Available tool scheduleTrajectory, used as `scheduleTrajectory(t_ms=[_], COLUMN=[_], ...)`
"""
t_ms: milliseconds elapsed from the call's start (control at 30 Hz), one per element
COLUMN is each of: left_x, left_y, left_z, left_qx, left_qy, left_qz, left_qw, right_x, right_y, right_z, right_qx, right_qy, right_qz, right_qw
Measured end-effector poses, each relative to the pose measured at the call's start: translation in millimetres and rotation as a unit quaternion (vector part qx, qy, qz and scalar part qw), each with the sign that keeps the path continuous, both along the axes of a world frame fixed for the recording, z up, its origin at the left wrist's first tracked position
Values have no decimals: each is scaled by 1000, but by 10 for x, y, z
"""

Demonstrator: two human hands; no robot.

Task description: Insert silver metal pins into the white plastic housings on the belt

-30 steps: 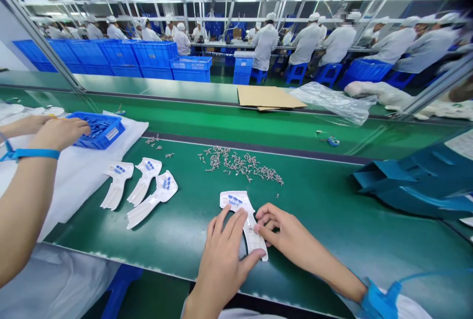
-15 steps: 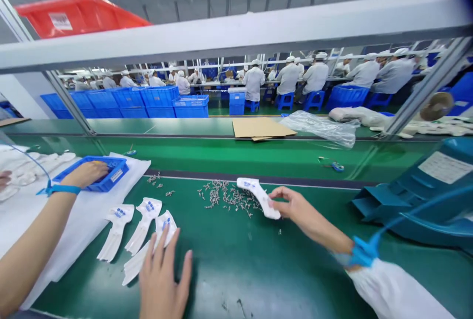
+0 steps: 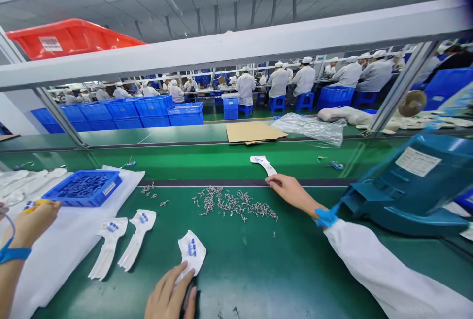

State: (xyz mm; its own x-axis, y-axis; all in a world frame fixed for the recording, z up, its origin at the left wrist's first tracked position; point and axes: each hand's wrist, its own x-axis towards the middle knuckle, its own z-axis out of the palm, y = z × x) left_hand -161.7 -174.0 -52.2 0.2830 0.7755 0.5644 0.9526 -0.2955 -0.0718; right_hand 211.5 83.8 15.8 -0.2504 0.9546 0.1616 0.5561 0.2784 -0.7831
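Note:
At the near edge, my left hand [image 3: 170,294] has its fingers on a curved white plastic part [image 3: 192,252] with small blue pieces, and its thumb along the side. Something dark shows beneath that thumb, too hidden to name. My right hand [image 3: 291,192], with a blue strap at the wrist, reaches forward and pinches another white plastic part [image 3: 261,162] by its near end, over the green conveyor belt [image 3: 207,163]. Between my hands lies a scattered pile of small metal screws [image 3: 236,203]. Two similar white parts [image 3: 137,240] rest left of my left hand.
At left, a co-worker's hand [image 3: 35,220] holds a yellow-handled tool beside a blue tray [image 3: 105,195] of small blue pieces on white sheeting [image 3: 74,240]. A teal machine [image 3: 406,186] stands at right. Cardboard [image 3: 254,131] and clear plastic [image 3: 314,129] lie beyond the belt.
My right hand has carried its white part forward from the screws to above the belt. My left hand has taken a part from the row and moved it right. The co-worker's hand has left the tray.

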Motion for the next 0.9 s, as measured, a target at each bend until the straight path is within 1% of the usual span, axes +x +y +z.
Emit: scheduleTrajectory(t_ms=[67, 100, 133, 200, 233, 300, 433, 533, 600, 667, 733, 767, 833, 900], left_x=[220, 352, 490, 767, 896, 1117, 1400, 1504, 1527, 1515, 1476, 1452, 1409, 1381], left_y=[-6, -15, -27, -54, -67, -88, -105, -99, -88, -72, -48, -33, 0, 32], left_z=[13, 24, 38, 65, 74, 85, 97, 141, 199, 276, 358, 393, 440, 450], left_qx=[0, -5, -13, -37, -49, -68, -106, -127, -136, -143, -154, -160, -175, -189], left_qy=[-7, -14, -26, -56, -75, -107, -141, -172, -199, -219, -222, -216, -195, -177], left_qz=[-22, -29, -31, -29, -23, -24, -52, -65, -58, -39, -21, -15, -4, -2], left_qw=[1000, 999, 999, 997, 996, 992, 983, 975, 969, 964, 963, 963, 965, 966], right_x=[40, 51, 54, 42, 29, 1, -25, -37, -67, -123, -199, -240, -319, -385], right_y=[-390, -574, -734, -954, -1010, -1042, -1004, -1032, -1080, -1145, -1226, -1271, -1370, -1467], right_z=[10, 14, 14, 6, -4, -33, -70, -37, 16, 83, 150, 178, 216, 230], right_qx=[14, 38, 55, 85, 92, 97, 100, 75, 21, -54, -117, -134, -137, -130], right_qy=[-52, -111, -160, -242, -265, -288, -298, -265, -209, -141, -79, -60, -47, -66], right_qz=[81, 140, 176, 219, 223, 227, 209, 188, 183, 191, 215, 232, 264, 290], right_qw=[995, 983, 970, 942, 934, 925, 926, 943, 960, 970, 966, 962, 953, 946])
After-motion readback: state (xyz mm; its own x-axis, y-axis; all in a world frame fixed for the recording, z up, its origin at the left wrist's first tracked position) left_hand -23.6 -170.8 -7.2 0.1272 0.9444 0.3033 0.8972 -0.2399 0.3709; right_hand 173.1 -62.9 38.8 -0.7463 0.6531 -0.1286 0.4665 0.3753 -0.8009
